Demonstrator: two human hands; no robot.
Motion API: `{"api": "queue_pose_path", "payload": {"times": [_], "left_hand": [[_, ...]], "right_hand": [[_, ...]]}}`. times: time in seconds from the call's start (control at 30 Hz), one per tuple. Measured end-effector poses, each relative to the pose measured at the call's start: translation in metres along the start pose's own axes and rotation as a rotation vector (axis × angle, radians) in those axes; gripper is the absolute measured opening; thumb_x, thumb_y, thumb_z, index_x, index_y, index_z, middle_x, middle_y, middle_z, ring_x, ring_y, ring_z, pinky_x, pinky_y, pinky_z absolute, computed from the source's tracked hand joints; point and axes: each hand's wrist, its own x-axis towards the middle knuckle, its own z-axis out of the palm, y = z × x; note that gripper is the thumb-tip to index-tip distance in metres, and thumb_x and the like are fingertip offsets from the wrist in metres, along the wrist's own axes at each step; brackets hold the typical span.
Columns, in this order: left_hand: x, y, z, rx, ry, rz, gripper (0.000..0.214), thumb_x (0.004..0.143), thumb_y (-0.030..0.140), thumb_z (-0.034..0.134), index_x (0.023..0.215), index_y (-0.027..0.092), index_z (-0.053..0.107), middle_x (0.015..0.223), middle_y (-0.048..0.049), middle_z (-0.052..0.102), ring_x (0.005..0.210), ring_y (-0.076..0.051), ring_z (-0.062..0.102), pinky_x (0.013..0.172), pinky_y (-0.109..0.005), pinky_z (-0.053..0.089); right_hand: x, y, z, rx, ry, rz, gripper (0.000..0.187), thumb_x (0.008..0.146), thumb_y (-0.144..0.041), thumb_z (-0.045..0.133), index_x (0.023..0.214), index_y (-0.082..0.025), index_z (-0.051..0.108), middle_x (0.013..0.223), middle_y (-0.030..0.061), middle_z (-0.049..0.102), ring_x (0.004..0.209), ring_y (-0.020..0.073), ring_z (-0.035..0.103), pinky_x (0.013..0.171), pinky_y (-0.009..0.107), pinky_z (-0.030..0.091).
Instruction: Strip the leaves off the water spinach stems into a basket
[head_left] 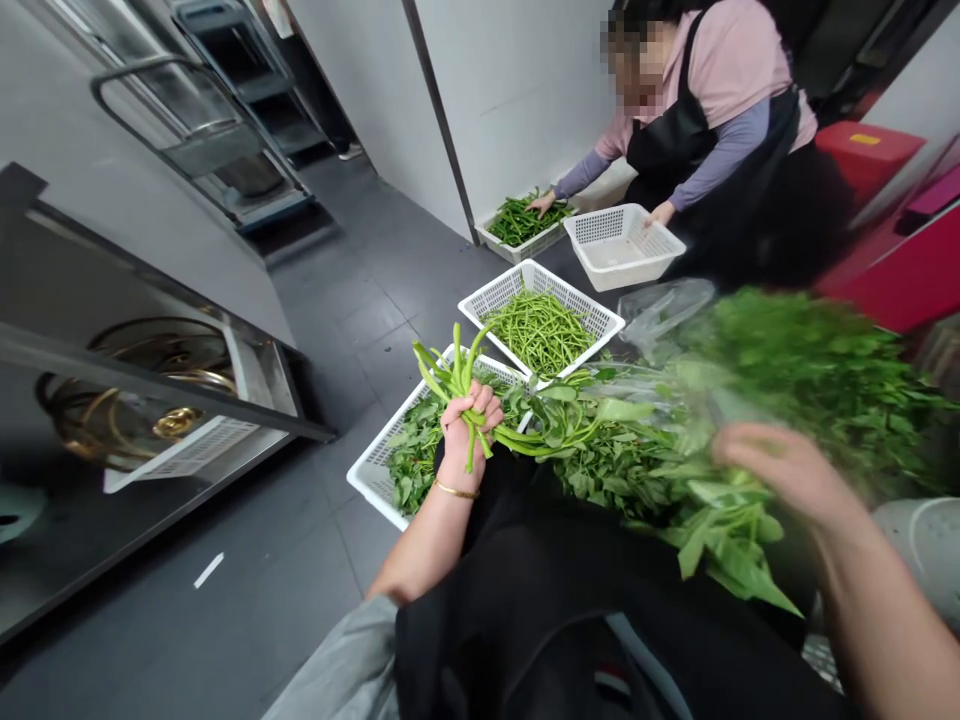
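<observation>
My left hand (466, 430), with a gold bracelet on its wrist, is shut around a bunch of water spinach (457, 372). Its long leafy stems trail to the right. Below that hand, a white plastic basket (375, 470) holds loose cut greens (414, 458). My right hand (780, 472) is blurred with motion, its fingers curled just above a large heap of leafy greens (810, 380). A clear plastic bag (664, 315) lies against the heap. I cannot tell whether my right hand grips any stems.
A white basket of green beans (525, 282) stands ahead. Beyond it, a co-worker (712, 130) crouches with one hand (541, 204) on another bean basket (521, 240) and one on a white basket (622, 245). Steel kitchen equipment (135, 400) stands left; red bins (866, 155) stand right.
</observation>
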Motion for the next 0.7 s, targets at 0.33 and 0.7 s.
{"api": "queue_pose_path", "payload": {"times": [0.33,0.7], "left_hand": [[-0.005,-0.040,0.033,0.563,0.092,0.026,0.026,0.064,0.029,0.075,0.055,0.013,0.056,0.050,0.0022,0.049,0.041,-0.006,0.042,0.042,-0.021,0.032],[0.025,-0.071,0.013,0.252,0.279,-0.196,0.032,0.049,0.023,0.085,0.071,0.010,0.066,0.072,-0.0047,0.066,0.069,-0.014,0.060,0.074,-0.029,0.046]], "right_hand": [[0.046,-0.096,0.078,-0.267,-0.317,-0.261,0.038,0.081,-0.042,0.059,0.110,-0.020,0.066,0.103,0.0063,0.070,0.090,0.0222,0.065,0.079,0.031,0.047],[0.104,-0.067,0.153,-0.597,-0.409,-0.160,0.034,0.079,-0.032,0.056,0.104,-0.010,0.065,0.100,0.0167,0.069,0.092,0.0266,0.065,0.075,0.030,0.048]]}}
